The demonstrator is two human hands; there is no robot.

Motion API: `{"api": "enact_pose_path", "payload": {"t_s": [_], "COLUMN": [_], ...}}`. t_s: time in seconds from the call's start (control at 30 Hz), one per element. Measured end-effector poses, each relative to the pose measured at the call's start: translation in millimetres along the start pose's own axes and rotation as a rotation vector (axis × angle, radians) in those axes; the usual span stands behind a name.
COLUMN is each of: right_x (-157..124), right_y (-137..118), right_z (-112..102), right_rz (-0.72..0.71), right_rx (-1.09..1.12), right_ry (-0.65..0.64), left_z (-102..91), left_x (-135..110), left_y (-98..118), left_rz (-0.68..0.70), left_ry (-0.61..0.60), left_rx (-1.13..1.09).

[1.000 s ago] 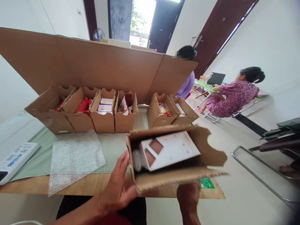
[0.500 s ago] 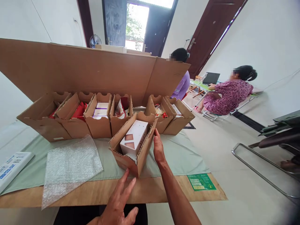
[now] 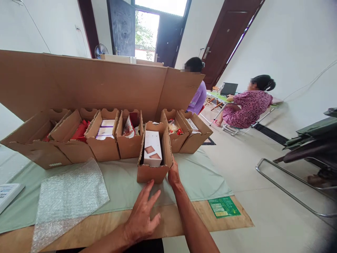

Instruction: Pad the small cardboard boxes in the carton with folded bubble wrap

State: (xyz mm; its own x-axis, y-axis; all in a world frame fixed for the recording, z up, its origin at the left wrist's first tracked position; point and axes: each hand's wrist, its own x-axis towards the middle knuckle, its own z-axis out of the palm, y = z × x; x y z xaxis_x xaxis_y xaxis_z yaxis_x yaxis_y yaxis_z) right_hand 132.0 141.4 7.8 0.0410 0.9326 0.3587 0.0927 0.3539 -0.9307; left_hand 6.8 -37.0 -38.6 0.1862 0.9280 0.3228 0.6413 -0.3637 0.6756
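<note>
The cardboard box (image 3: 151,174) is brown and open-topped, with rough corrugated edges and dips cut in its rim. It stands upright on the green cloth (image 3: 123,186), one narrow end facing the near edge, its far end at the gap in a row of similar boxes (image 3: 105,149). Inside sits a white carton (image 3: 153,138), brown squares printed at its near end.

Walls (image 3: 295,52): white | floor (image 3: 237,168): pale, glossy | rear: dark double door (image 3: 169,40), partly open, greenery (image 3: 143,35) outside | light: daylight through the opening (image 3: 152,23) and bright pane (image 3: 160,7) above | right: red-brown door (image 3: 223,38), green-topped folding table (image 3: 217,96) | left: round fan (image 3: 100,51)
</note>
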Motion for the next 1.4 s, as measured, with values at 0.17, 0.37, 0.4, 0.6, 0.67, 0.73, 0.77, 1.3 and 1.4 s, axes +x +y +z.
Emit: {"api": "enact_pose_path", "payload": {"t_s": [0.17,0.37,0.4,0.6,0.67,0.73,0.77,1.3,1.4], "right_x": [-4,-3,-3,-2,-2,-3,-5,-127,-136], "right_y": [26,44,45,47,45,41,39,-48,-54], "right_z": [-19,-19,-17,-19,-22,-23,-22,152,169], "right_rz": [0.139,0.158,0.152,0.103,0.08,0.054,0.04,-0.454,-0.354], "right_rx": [0.001,-0.036,-0.045,-0.128,-0.169,-0.212,-0.233,-0.769,-0.667], "right_ry": [0.14,0.145,0.136,0.116,0.117,0.1,0.077,-0.808,-0.854], "left_z": [4.2,0.2,-1.2,-6.1,-9.2,-15.5,-20.3,-222.7,-220.5], "left_x": [52,127,137,151,130,100,82,-111,-116], "left_y": [-6,-18,-21,-27,-23,-17,-14,-103,-102], "left_rz": [-0.098,-0.187,-0.199,-0.225,-0.212,-0.165,-0.125,-0.611,-0.594], "left_ry": [-0.023,-0.045,-0.045,-0.101,-0.156,-0.235,-0.283,0.426,0.402], "left_rx": [0.018,0.031,0.036,0.054,0.053,0.047,0.043,0.484,0.465]}}
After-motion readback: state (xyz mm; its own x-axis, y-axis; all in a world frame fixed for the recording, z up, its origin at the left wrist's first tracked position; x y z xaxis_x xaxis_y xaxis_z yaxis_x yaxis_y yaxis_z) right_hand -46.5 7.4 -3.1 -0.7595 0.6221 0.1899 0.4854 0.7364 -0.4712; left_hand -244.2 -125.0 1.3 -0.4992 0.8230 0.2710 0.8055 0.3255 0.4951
